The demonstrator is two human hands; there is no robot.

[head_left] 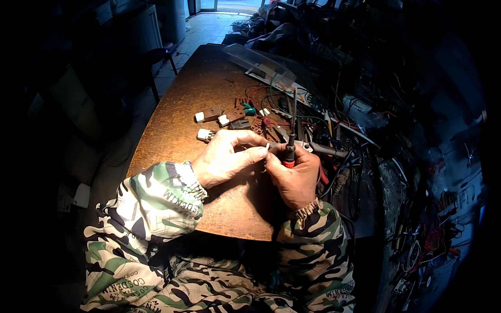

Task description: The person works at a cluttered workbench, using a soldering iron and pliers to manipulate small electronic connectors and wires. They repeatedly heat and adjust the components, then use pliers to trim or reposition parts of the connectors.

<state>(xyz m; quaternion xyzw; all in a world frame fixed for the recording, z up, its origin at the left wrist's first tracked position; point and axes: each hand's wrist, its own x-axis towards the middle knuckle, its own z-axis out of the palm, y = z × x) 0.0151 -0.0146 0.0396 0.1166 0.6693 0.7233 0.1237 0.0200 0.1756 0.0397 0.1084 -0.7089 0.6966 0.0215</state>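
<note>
Above the near part of the brown table [180,96], my two hands meet at the fingertips. My left hand [229,156] is closed in a pinch on a small white piece [267,146], whose kind is too small to make out. My right hand [296,177] is closed around a screwdriver [289,156] with a red and black handle, its shaft pointing away and up. The right thumb and fingertip also come close to the white piece; whether they touch it I cannot tell. Just beyond my left hand lies a white-ended connector block [205,135] with metal pins.
Brown blocks with white ends [211,113] and a green part [249,109] lie past my hands. Pliers [326,149], wires and tools crowd the right side. A clear plastic tray [261,65] lies at the far end. A dark stool [156,57] stands left.
</note>
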